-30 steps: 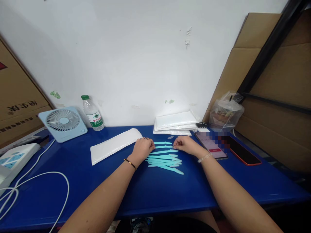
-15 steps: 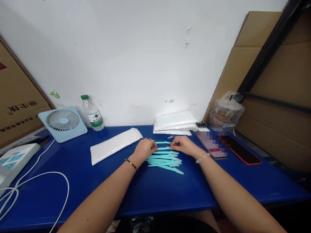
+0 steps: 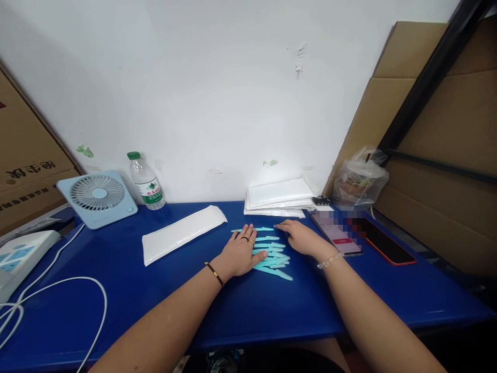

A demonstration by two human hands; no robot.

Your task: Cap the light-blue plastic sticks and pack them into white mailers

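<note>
Several thin light-blue plastic sticks (image 3: 272, 254) lie side by side on the blue table (image 3: 248, 305). My left hand (image 3: 241, 250) rests flat on their left ends, fingers stretched out and spread, rings on two fingers. On the right, my right hand (image 3: 300, 237) lies with its fingers extended toward the farthest stick's right tip, touching the sticks' right ends. Neither hand grips anything.
A white flat pouch (image 3: 182, 233) lies left of the sticks; a stack of white pouches (image 3: 277, 197) sits by the wall. Two phones (image 3: 363, 235), a bagged drink cup (image 3: 359, 181), a water bottle (image 3: 145, 181), a small fan (image 3: 97, 197), white cables (image 3: 58, 290) and cardboard surround them.
Both hands were curled, pinching the far sticks; now the left hand has flattened onto the sticks' left ends and the right hand has opened at their right ends.
</note>
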